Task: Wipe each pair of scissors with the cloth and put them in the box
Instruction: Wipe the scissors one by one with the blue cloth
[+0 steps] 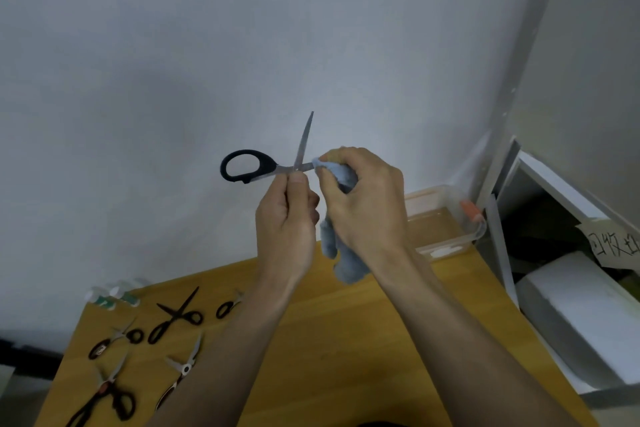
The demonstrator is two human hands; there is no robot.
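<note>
A wooden table [398, 340] is shown against a pale wall [173, 62]; all positions are given relative to this table. At its far right corner a clear plastic box [441, 225] with an orange clasp is seen, apparently empty, though its interior is partly hidden by the right hand. Beyond the table's right edge a white shelf unit [540, 191] and a white foam block [588, 315] are visible.

Above the middle of the table, raised in front of the wall, a pair of black-handled scissors [263, 166] is held with its blades spread wide: one blade points upward, the other runs toward the right hand. The left hand [285, 222] is curled round the lower handle, with the thumb pressed just below the pivot. The right hand [363, 198] is closed on a blue-grey cloth [341, 250], which is pinched over the horizontal blade; the rest of the cloth hangs down between the two wrists.

On the table's left part five further pairs of scissors are laid out, none yet boxed: an all-black pair [178, 317], a small pair [228, 307], a pair with black loops [116, 340], a brown-handled pair [180, 378] and a large pair nearest the front edge [104, 399]. Small white bottles [114, 295] stand at the far left corner.

Wiping is judged to be under way on the first pair. Because the blades are open, a fingertip could be cut if the cloth were drawn against the edge or slipped aside; the upright point is also exposed. The scissors could be dropped if the left grip loosened.
</note>
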